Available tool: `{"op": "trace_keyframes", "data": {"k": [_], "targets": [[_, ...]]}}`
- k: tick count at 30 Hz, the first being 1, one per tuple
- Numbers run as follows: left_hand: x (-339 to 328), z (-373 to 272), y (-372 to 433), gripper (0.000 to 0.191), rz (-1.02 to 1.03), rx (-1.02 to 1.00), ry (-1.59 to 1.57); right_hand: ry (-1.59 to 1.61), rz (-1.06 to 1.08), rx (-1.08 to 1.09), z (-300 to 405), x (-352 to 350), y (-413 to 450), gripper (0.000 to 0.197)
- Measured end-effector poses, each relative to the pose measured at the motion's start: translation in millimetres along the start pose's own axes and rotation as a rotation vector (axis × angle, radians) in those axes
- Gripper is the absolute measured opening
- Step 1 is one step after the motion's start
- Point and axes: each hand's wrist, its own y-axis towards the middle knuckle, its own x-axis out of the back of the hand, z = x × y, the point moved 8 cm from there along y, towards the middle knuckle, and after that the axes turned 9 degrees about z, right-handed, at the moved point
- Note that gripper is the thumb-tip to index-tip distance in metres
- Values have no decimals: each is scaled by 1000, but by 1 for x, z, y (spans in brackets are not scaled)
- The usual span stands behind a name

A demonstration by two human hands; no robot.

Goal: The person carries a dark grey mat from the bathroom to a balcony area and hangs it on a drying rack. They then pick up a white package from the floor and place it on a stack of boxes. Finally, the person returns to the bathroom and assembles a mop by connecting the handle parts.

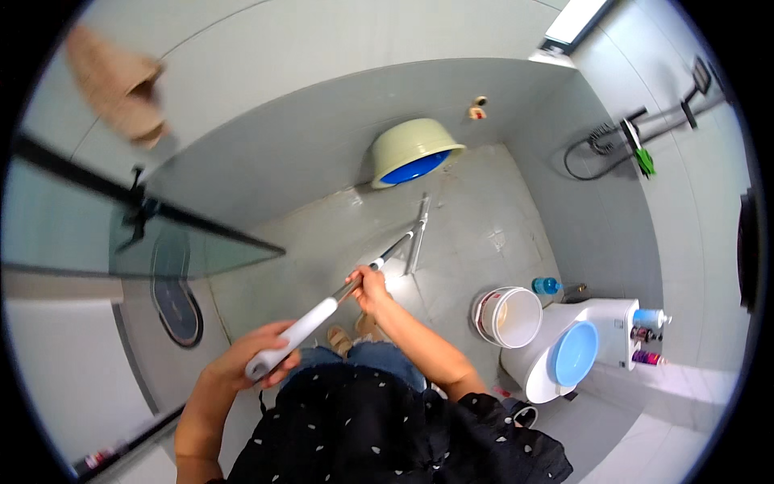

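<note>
A long-handled floor squeegee [397,245] slants away from my body across the grey tiled floor [465,242]. Its white grip [305,323] sits in my left hand [266,354], whose fingers wrap around it near the end. Farther down, my right hand [370,290] is closed around the metal pole. The narrow crossbar head [418,239] rests on the floor beyond my feet. A bright reflection lies on the tiles beside the head.
A pale yellow tub [414,142] leans against the far wall. To the right stand a white bucket [521,317], a blue bottle [546,285] and a toilet [595,311] bearing a light blue basin [575,354]. At left are a black-framed glass panel [205,248] and an oval mat [175,302].
</note>
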Motion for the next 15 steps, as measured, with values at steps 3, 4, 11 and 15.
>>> {"op": "trace_keyframes", "data": {"k": [3,4,11,15], "targets": [[-8,18,-9,51,95,-112,-20,-301,-197,35,-20,15,-5,9],[-6,30,-9,48,77,-108,-8,-297,-173,23,-28,38,15,9],[110,139,-55,45,-160,-261,-243,-550,224,-482,35,23,-69,26],[183,205,-30,55,-69,-321,-699,-1120,135,-717,47,-14,-130,10]]}}
